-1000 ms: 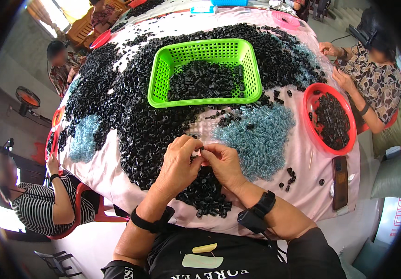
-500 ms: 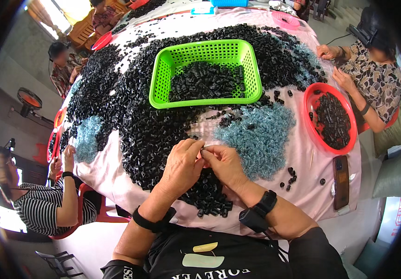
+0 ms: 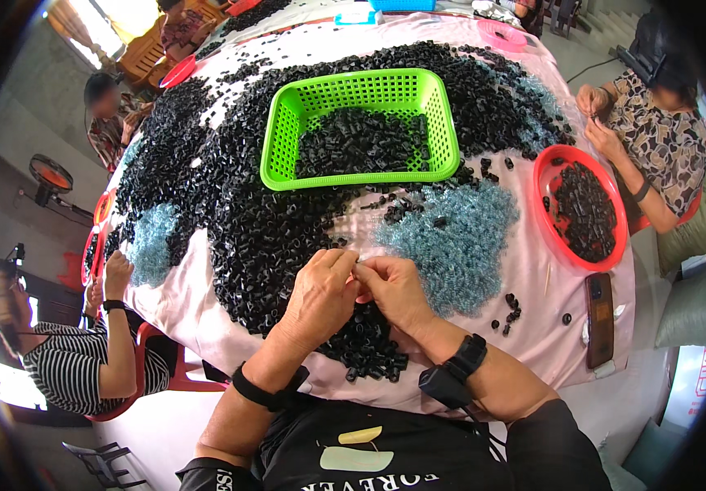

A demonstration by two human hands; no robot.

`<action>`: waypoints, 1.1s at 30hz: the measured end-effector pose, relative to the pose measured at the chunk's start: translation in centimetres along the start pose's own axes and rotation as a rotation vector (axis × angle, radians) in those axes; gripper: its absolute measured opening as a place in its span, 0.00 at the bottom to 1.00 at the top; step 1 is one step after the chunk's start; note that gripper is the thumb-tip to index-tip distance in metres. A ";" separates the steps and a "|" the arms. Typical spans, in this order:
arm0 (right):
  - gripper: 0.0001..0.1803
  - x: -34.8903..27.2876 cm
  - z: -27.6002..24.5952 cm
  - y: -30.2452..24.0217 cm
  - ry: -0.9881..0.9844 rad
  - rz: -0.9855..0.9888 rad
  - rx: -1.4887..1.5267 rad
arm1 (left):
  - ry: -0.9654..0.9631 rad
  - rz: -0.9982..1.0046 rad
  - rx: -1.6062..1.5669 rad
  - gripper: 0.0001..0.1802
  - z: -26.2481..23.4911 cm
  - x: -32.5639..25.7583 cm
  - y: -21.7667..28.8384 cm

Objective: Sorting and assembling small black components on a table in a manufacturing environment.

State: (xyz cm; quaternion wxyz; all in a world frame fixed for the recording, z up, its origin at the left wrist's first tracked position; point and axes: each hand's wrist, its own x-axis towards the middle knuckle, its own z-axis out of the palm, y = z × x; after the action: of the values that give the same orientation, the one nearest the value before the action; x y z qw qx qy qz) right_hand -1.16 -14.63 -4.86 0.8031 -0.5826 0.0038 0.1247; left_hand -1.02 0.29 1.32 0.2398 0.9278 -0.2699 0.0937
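My left hand [image 3: 320, 290] and my right hand [image 3: 394, 288] meet fingertip to fingertip low over the near part of the table. Both are closed in a pinch, and the tiny thing between them is mostly covered by the fingers. To their left spreads a broad heap of small black plastic parts [image 3: 259, 254]. A smaller cluster of black parts [image 3: 363, 352] lies just below the hands. Close by on the right is a pile of small clear, bluish pieces [image 3: 459, 245]. Beyond the hands, a green perforated basket [image 3: 361, 178] holds more black parts.
On the right stand a red basin [image 3: 543, 204] of black parts and a phone [image 3: 600, 319] at the table's edge. A few loose black parts [image 3: 510, 311] lie on the pink cloth [image 3: 549, 286]. Other people sit around the table, one in a striped top [image 3: 83, 360] at left.
My joined hands have barely shifted, still pinched together; the dark bit seen at the fingertips before is no longer visible. The person at right has brought both hands together.
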 end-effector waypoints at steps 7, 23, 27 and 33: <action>0.13 0.0 0.2 0.1 0.017 -0.023 -0.009 | -0.009 -0.006 -0.017 0.19 0.0 0.1 -0.1; 0.13 0.1 0.1 0.1 -0.002 -0.010 -0.017 | -0.048 -0.027 -0.015 0.18 -0.3 0.5 0.1; 0.12 0.2 0.3 0.4 0.006 -0.021 0.041 | -0.022 -0.081 -0.080 0.19 0.2 0.3 -0.4; 0.10 0.2 0.1 0.4 -0.014 0.013 0.044 | -0.002 -0.105 -0.108 0.17 0.4 0.0 -0.2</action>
State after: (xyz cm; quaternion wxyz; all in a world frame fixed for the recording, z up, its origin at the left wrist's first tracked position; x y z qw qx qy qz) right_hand -1.09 -14.43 -5.23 0.8150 -0.5637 0.0047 0.1342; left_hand -0.88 0.20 0.93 0.2937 0.9265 -0.2259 0.0653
